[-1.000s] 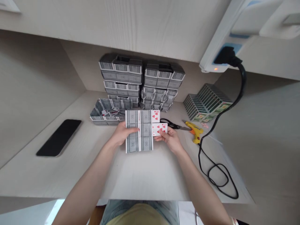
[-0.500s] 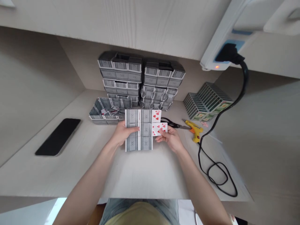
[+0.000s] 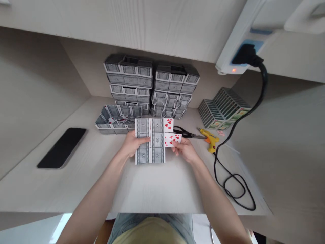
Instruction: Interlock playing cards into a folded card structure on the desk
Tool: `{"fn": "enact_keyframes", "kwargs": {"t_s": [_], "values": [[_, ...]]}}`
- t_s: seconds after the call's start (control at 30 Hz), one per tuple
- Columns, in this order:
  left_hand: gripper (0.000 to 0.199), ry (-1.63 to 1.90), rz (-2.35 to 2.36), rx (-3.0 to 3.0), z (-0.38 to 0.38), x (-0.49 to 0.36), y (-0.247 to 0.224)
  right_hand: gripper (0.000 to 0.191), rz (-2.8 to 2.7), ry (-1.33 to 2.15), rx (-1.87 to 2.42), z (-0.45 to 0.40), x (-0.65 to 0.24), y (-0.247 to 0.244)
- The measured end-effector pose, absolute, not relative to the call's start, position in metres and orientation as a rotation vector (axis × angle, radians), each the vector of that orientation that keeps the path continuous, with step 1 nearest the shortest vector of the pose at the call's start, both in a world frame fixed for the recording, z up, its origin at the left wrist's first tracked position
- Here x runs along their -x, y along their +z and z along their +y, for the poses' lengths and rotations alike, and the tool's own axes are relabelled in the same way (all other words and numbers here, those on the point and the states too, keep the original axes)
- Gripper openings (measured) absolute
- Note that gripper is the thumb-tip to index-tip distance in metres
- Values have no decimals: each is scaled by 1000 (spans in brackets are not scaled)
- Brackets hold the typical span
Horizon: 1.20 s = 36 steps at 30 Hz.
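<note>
A flat panel of joined playing cards (image 3: 157, 155), grey patterned backs facing up, is held above the desk. My left hand (image 3: 130, 144) grips its left edge, thumb on top and the other fingers underneath. On the panel's right side, a seven of hearts (image 3: 168, 139) sticks out with its face showing, pinched by my right hand (image 3: 186, 149) between thumb and fingers. Above it, an eight of hearts (image 3: 168, 125) also juts from the panel's top right. How the cards join underneath is hidden.
Stacked card-built boxes (image 3: 129, 81) stand at the back, with an open card box (image 3: 115, 130) of loose pieces in front. Scissors (image 3: 186, 133), a yellow glue gun (image 3: 211, 140), its black cord (image 3: 235, 196) and green card stacks (image 3: 223, 108) lie right. A phone (image 3: 62, 147) rests left.
My right hand's fingers have shifted slightly on the seven of hearts, the lower ones curling in. The panel stays almost in place, and the whole view has drifted a little.
</note>
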<state>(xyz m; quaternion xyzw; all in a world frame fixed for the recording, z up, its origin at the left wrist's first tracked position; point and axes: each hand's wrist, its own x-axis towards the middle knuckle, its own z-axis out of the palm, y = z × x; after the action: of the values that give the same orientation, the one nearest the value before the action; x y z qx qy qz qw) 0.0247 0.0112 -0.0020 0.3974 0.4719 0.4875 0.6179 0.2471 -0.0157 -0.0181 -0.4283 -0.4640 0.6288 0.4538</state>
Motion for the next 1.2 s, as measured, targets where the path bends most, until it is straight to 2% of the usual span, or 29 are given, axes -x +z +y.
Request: {"fn": "enact_keyframes", "kwargs": {"t_s": [0.4, 0.67, 1.2], "values": [[37, 1105, 1089, -947, 8, -25, 0, 24, -1133, 1641, 1066, -17, -251, -19], [36, 1104, 1139, -1014, 11, -24, -7, 32, -1360, 1593, 1128, -20, -248, -14], [36, 981, 1168, -1075, 9, -31, -6, 34, -1421, 1703, 1158, -20, -246, -15]]}}
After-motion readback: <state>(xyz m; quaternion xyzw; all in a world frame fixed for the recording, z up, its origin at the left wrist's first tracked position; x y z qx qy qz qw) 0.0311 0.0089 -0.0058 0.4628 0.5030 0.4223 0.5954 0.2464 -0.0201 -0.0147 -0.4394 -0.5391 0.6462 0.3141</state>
